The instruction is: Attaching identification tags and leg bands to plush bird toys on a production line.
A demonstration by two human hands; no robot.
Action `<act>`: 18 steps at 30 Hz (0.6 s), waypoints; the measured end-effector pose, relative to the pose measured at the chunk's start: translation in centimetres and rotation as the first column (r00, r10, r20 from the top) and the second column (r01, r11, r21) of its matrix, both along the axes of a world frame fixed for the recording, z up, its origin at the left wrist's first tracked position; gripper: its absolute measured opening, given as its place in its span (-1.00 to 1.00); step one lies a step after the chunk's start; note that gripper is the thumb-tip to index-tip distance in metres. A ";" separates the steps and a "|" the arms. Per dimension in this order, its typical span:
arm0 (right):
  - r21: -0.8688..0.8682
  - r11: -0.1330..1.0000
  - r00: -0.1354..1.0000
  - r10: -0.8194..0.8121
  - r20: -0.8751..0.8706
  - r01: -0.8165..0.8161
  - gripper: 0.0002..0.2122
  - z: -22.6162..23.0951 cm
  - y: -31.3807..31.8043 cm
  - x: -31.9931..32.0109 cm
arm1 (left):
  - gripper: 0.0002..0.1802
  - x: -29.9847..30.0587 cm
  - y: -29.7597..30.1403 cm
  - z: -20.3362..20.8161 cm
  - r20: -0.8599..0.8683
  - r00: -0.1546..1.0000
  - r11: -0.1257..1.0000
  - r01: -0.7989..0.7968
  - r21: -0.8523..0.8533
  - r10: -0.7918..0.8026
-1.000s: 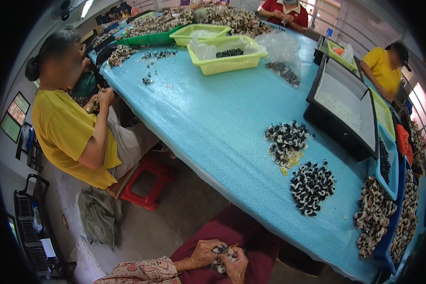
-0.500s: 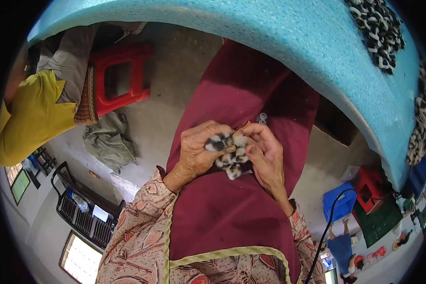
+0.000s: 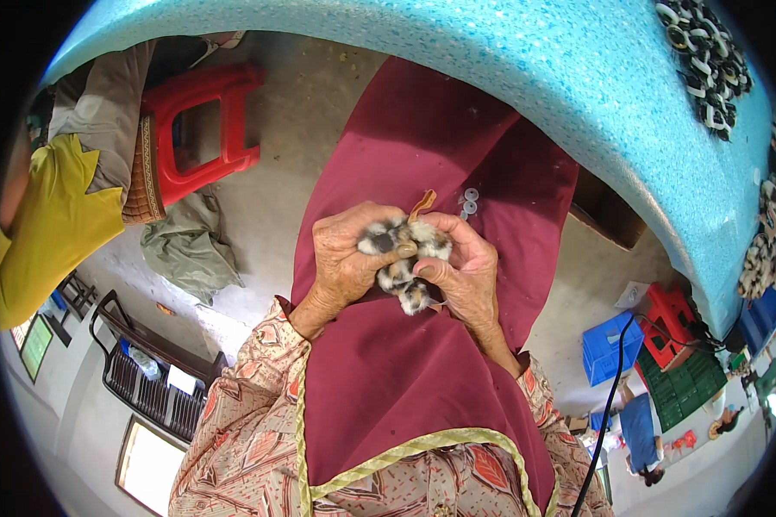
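Observation:
Above my lap, my left hand (image 3: pixel 343 256) and my right hand (image 3: pixel 466 269) pinch a small fluffy plush piece (image 3: pixel 415 299) between them. Its fur is patched in white, black and orange, and a lower lump of it hangs free below my thumbs. A thin orange-brown strip (image 3: pixel 423 203) sticks up from its top, beside my right fingers. Both thumbs press on the front of the fur. My fingertips behind it are hidden. Two or more small clear round discs (image 3: pixel 470 201) lie on the maroon apron (image 3: pixel 414 379), just beyond my right hand.
A speckled blue table edge (image 3: pixel 526 69) curves across the far side, with black-and-white pieces (image 3: pixel 707 65) piled at its right. A person in a yellow top (image 3: pixel 60 215) sits at left by a red stool (image 3: pixel 203 129). A blue crate (image 3: pixel 610 349) stands on the floor at right.
Both hands have shifted slightly up and left in view with the plush piece. The brown strip now stands out more above the fingers. My grip stays on the fur.

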State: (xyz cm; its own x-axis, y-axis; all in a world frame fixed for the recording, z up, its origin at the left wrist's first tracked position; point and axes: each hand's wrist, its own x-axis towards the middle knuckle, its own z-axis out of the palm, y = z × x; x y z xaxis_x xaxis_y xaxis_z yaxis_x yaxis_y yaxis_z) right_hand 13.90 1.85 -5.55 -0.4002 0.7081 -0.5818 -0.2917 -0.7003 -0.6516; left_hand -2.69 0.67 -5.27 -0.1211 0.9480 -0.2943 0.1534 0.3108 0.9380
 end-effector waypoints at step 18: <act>0.127 0.984 0.973 0.099 0.207 -0.127 -0.76 1.1 1.4 0.1 | -0.51 -0.6 -0.3 0.6 0.005 0.995 0.990 0.099 -0.101 -0.099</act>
